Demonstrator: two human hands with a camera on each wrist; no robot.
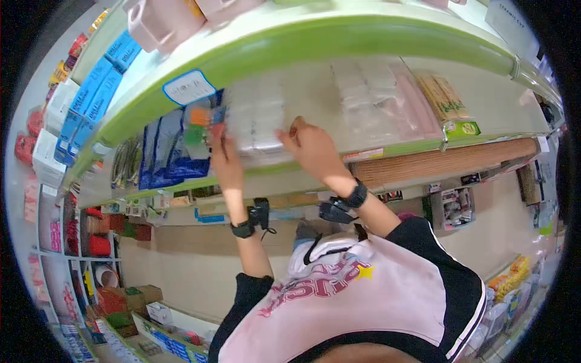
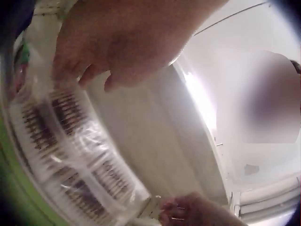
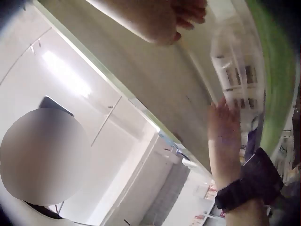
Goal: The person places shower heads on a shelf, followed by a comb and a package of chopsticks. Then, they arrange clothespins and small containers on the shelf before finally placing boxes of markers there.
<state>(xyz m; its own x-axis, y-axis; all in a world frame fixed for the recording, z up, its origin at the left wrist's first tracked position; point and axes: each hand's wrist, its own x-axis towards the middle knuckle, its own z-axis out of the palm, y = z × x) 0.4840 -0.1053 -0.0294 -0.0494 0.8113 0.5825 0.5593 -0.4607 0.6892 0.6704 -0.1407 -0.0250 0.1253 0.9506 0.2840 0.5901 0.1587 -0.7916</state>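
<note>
Left hand: reaches over the shelf's near green edge, fingers [image 1: 219, 140] extended and laid along the left end of the clear plastic packs; the left hand [image 1: 227, 164] is not wrapped round them.
Right hand: the right hand [image 1: 315, 148] is bent at the wrist, fingers loosely curled and apart, near the packs' right end; it appears to grip nothing, though blur hides any light contact.
Clear plastic packs: the packs [image 1: 257, 115] lie left of the shelf's middle; dark-striped contents show.
Shelf: the pale shelf [image 1: 311, 91] carries blue packets [image 1: 163, 148] toward its left end and bundled wooden sticks [image 1: 442, 97] toward its right.
Room: beige floor [image 1: 193, 260], lit ceiling lamp [image 3: 66, 73].
</note>
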